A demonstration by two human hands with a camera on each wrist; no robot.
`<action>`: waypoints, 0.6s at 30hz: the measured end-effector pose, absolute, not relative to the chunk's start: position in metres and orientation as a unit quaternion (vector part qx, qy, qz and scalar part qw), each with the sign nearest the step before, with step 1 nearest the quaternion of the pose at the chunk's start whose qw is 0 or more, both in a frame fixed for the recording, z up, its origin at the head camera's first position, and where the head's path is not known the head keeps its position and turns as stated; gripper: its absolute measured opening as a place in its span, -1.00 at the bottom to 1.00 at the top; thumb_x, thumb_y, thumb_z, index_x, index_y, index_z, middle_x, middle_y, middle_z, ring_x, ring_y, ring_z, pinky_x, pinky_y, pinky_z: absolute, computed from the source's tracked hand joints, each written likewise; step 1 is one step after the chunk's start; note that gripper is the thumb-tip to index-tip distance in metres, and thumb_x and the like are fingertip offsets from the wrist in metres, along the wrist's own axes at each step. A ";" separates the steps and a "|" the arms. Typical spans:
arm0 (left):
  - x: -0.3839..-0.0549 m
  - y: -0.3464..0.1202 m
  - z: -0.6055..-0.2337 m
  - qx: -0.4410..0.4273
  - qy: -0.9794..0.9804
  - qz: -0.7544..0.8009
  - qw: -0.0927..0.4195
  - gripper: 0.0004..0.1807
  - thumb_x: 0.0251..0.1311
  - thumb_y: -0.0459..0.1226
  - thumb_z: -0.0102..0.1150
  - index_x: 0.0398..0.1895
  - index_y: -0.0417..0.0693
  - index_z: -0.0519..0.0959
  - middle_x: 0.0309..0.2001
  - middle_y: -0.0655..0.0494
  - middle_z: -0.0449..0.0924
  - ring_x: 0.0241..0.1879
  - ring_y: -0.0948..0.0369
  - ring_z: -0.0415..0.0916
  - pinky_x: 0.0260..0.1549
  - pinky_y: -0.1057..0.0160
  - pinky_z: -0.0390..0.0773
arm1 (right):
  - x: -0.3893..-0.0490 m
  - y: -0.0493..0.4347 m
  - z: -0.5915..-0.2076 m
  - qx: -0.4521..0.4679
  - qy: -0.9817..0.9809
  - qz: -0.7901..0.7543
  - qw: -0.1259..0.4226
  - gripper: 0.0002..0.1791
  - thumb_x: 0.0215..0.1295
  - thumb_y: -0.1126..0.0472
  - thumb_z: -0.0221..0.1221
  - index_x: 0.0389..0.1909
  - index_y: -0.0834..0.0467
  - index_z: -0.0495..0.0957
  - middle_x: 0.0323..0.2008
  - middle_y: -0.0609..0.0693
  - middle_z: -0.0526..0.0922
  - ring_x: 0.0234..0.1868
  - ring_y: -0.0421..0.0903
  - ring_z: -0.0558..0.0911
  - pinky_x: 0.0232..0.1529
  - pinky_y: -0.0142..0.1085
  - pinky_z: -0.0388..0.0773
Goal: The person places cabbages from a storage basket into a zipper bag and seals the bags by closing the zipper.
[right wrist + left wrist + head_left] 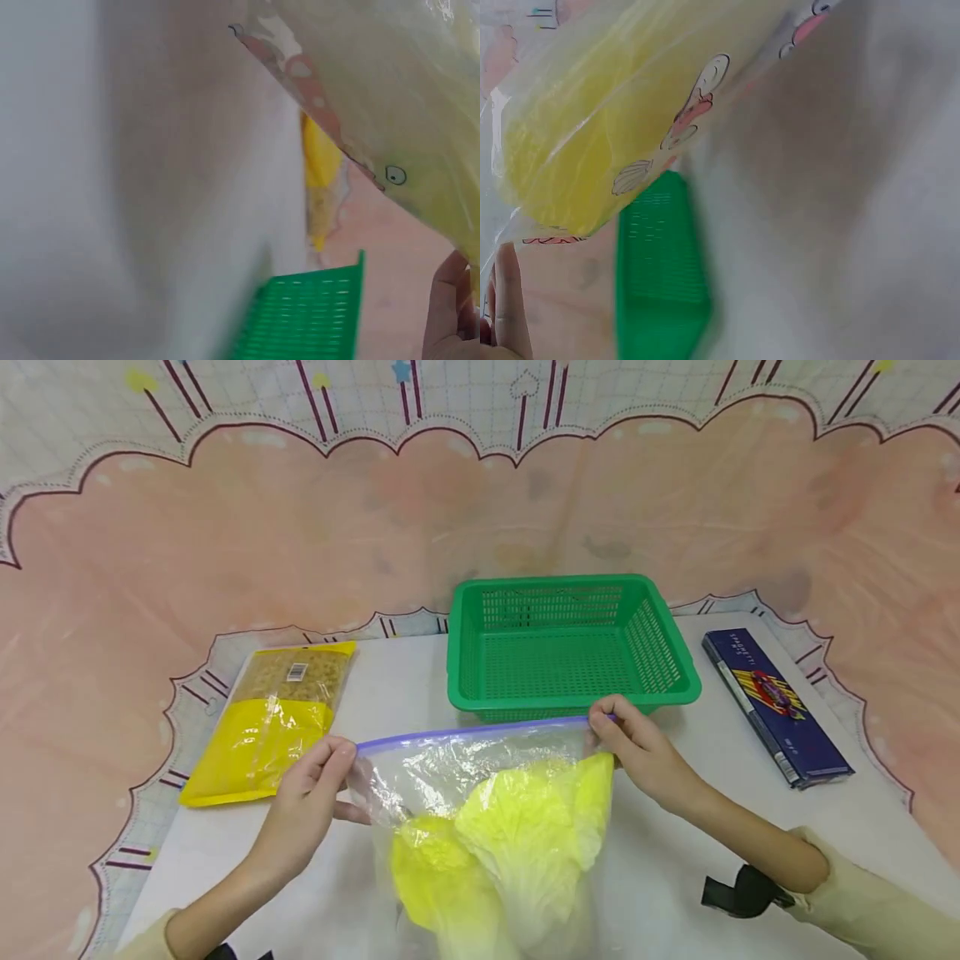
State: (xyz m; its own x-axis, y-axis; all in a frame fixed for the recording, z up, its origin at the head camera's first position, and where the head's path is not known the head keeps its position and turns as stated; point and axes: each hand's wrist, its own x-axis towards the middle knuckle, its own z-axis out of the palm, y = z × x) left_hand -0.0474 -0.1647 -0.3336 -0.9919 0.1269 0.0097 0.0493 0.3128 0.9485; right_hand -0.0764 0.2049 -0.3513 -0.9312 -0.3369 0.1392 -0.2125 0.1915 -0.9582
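Note:
A clear zip bag (420,777) with a purple zip strip along its top hangs between both hands, above the white table. Inside it are yellow-green cabbage leaves (525,835), pale toward their lower ends. My left hand (303,806) pinches the bag's upper left corner, and my right hand (641,747) pinches the upper right corner. Printed cartoon figures show on the bag (697,105) in the left wrist view. The right wrist view shows the bag (375,90) from its other side, with fingers (444,307) at its edge.
Behind the bag stands a green plastic basket (573,702). A yellow bag of pasta (258,739) lies at the left of the white table (667,877). On the right lies a dark blue spaghetti box (776,706). A patterned cloth (300,535) hangs behind the table.

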 end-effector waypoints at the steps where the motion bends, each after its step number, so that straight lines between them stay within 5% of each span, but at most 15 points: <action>1: -0.048 -0.164 -0.342 0.041 0.804 0.590 0.054 -0.61 0.50 -0.04 -0.20 -0.19 -0.23 0.36 -0.33 0.09 0.47 -0.34 0.25 0.64 -0.45 0.12 0.73 | -0.076 0.205 -0.357 -0.160 0.777 -0.604 0.076 -0.70 0.57 0.13 -0.19 -0.07 0.34 0.29 -0.34 -0.03 0.47 -0.42 -0.25 0.53 -0.45 -0.38 0.61; 8: -0.059 -0.161 -0.384 0.030 0.796 0.595 0.105 -0.60 0.49 -0.05 -0.15 -0.15 -0.27 0.39 -0.32 -0.06 0.48 -0.36 0.25 0.61 -0.44 0.20 0.73 | -0.085 0.210 -0.395 -0.103 0.796 -0.576 0.153 -0.66 0.55 0.06 -0.13 -0.06 0.32 0.32 -0.30 0.00 0.47 -0.32 -0.26 0.53 -0.33 -0.35 0.63; 18: -0.090 -0.168 -0.410 0.057 0.840 0.527 0.112 -0.61 0.49 -0.03 -0.16 -0.11 -0.22 0.40 -0.31 -0.12 0.51 -0.47 0.21 0.65 -0.43 0.29 0.72 | -0.107 0.210 -0.427 -0.137 0.873 -0.466 0.050 -0.79 0.47 0.21 0.03 -0.12 0.30 0.50 -0.34 0.09 0.63 -0.41 -0.31 0.55 -0.38 -0.41 0.61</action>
State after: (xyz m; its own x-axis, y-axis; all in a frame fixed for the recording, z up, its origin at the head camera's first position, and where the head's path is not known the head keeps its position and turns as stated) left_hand -0.0899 -0.1677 -0.4099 -0.9681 0.2150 -0.1286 -0.0223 0.4372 0.8991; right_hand -0.1073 0.2101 -0.4267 -0.9577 -0.2851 0.0395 -0.1915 0.5286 -0.8270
